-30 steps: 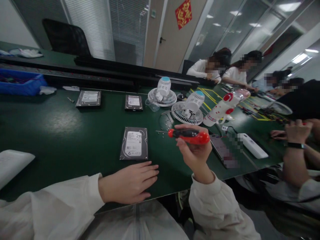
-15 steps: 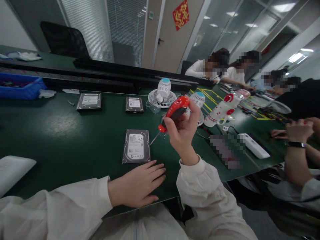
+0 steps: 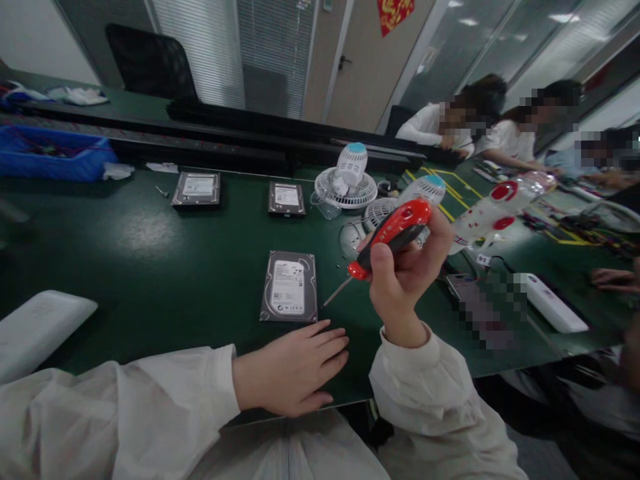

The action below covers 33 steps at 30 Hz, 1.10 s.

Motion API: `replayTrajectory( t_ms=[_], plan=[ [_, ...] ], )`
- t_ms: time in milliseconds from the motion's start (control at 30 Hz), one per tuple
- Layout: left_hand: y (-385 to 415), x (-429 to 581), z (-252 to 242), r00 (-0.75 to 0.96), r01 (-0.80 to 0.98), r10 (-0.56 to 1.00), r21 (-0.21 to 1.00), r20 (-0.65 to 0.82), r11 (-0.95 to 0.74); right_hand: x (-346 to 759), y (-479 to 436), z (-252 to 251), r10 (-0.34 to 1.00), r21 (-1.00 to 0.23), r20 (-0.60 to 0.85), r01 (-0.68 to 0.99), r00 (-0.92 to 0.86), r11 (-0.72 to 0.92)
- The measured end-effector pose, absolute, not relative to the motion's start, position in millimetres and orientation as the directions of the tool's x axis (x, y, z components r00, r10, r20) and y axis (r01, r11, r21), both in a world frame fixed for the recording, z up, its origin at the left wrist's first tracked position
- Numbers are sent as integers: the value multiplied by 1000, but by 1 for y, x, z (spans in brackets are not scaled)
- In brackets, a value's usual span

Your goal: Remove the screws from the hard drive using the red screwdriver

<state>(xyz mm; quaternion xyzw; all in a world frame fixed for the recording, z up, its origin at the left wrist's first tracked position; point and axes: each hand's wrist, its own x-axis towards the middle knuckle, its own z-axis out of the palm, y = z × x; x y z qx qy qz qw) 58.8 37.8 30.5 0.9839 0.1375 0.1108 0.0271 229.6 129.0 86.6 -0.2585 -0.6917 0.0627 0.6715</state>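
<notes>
My right hand grips a red and black screwdriver, its shaft slanting down and left. The tip is beside the lower right corner of a hard drive, which lies label up on the green table. Whether the tip touches the table I cannot tell. My left hand lies flat on the table just below the drive, palm down, fingers stretched out and pointing right. A few tiny screws are scattered left of the screwdriver handle.
Two more hard drives, one at the left and one nearer the middle, lie farther back. White fans stand behind my right hand. A blue bin is far left, a white power bank-like object right. Other people sit at the right.
The view has shifted, so the table things appear farther left or right than before. My right hand with the screwdriver has moved right and slightly down, away from the drive's edge. The left hand stays flat.
</notes>
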Motion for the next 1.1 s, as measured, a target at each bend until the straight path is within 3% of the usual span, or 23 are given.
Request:
replayTrajectory(
  t_ms=[400, 667, 1100],
  plan=[
    [37, 59, 31, 935, 272, 282, 73, 217, -959, 217, 119, 76, 418, -407, 902, 115, -107, 906],
    [37, 58, 30, 938, 273, 283, 76, 203, -959, 219, 119, 75, 448, -432, 889, 148, -99, 890],
    [37, 58, 30, 937, 278, 291, 89, 194, -956, 219, 120, 83, 367, -345, 921, 164, -129, 924]
  ],
)
